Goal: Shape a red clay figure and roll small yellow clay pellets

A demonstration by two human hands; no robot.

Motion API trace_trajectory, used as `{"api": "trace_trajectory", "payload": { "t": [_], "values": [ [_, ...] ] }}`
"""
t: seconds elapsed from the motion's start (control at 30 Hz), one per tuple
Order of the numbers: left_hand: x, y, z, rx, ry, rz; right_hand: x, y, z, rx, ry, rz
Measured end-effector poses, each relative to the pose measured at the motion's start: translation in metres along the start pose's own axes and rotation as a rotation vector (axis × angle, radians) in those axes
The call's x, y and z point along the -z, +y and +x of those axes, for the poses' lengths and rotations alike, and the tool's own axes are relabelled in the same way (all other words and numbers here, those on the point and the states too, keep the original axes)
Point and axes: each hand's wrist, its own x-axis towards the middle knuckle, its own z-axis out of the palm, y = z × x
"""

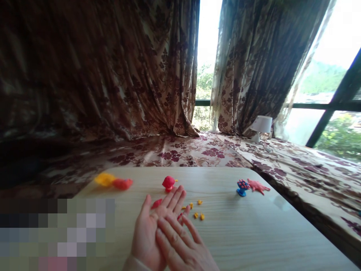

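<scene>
My left hand [146, 229] is held palm up over the near part of the table, its fingers stretched out. Across its palm lies my right hand [183, 241], palm down and flat with the fingers somewhat spread. Whether anything sits between the two palms is hidden. Just beyond my left fingers stands a red mushroom-shaped clay figure [169, 182]. A red clay piece [156, 203] is partly covered by my left hand. To the right of the fingertips are several small yellow clay bits [196, 215], and a bit of red shows between my fingers.
At the table's [254, 233] far left lie a yellow lump [105, 179] and a red-orange lump [122, 184]. A blue figure with red dots [242, 187] stands at the right, beside a flat pink piece [258, 186]. Behind are a white lamp [262, 124] and patterned curtains [158, 75].
</scene>
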Motion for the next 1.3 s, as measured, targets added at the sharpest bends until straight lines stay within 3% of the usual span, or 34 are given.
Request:
{"api": "trace_trajectory", "payload": {
  "t": [0.13, 0.3, 0.37, 0.5, 0.73, 0.87, 0.93, 1.07, 1.17, 1.3],
  "values": [
    [-0.001, -0.005, 0.000, 0.078, 0.065, 0.025, 0.004, 0.005, 0.001, -0.125, -0.165, 0.081],
    [-0.003, -0.004, -0.002, 0.018, 0.075, -0.018, -0.005, 0.001, -0.009, -0.040, 0.047, -0.041],
    [0.000, -0.007, 0.000, 0.040, 0.065, -0.024, -0.007, -0.001, -0.008, -0.041, -0.003, -0.006],
    [0.005, -0.013, 0.001, 0.095, 0.042, -0.006, 0.005, 0.010, -0.002, -0.178, -0.157, 0.149],
    [-0.009, -0.016, -0.004, 0.073, 0.116, 0.019, 0.029, 0.020, 0.010, -0.261, -0.146, 0.343],
    [-0.008, -0.020, -0.002, 0.144, 0.045, -0.035, 0.027, 0.021, 0.015, -0.385, -0.067, 0.422],
    [-0.005, -0.018, -0.001, 0.165, 0.032, -0.059, 0.027, 0.033, 0.013, -0.465, -0.123, 0.419],
    [0.002, -0.009, 0.000, 0.075, 0.206, 0.026, 0.028, 0.076, -0.004, -0.640, -0.306, 0.278],
    [0.006, -0.005, 0.000, 0.027, 0.274, 0.056, 0.028, 0.098, -0.020, -0.671, -0.395, 0.203],
    [0.008, -0.005, 0.000, 0.035, 0.274, 0.043, 0.026, 0.102, -0.026, -0.655, -0.488, 0.164]
  ]
}}
